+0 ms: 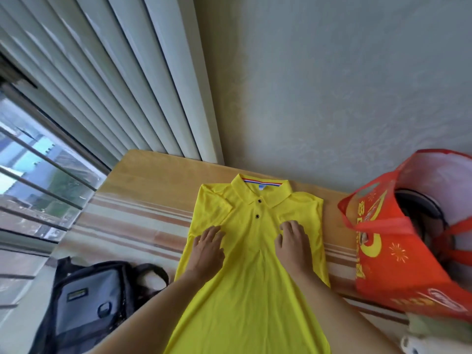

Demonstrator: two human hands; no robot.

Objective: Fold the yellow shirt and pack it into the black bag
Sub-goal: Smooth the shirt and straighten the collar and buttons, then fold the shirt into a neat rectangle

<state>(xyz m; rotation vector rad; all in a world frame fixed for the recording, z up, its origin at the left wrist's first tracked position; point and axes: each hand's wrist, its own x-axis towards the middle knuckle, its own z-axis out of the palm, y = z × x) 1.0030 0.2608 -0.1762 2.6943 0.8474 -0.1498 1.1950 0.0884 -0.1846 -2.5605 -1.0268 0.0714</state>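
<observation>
The yellow shirt [251, 272] lies face up on the bench [143, 190], its long axis running near to far, collar toward the far wall and hem coming off the near edge of view. Both sleeves look folded in, so its sides run fairly straight. The left hand [208, 247] and the right hand [293, 242] rest flat on the chest with fingers spread, either side of the button placket. Left of the shirt the bench shows bare striped surface up to the window edge; the black bag [89, 307] sits low at the near left. On the right a red bag [398, 241] stands close to the shirt's edge.
</observation>
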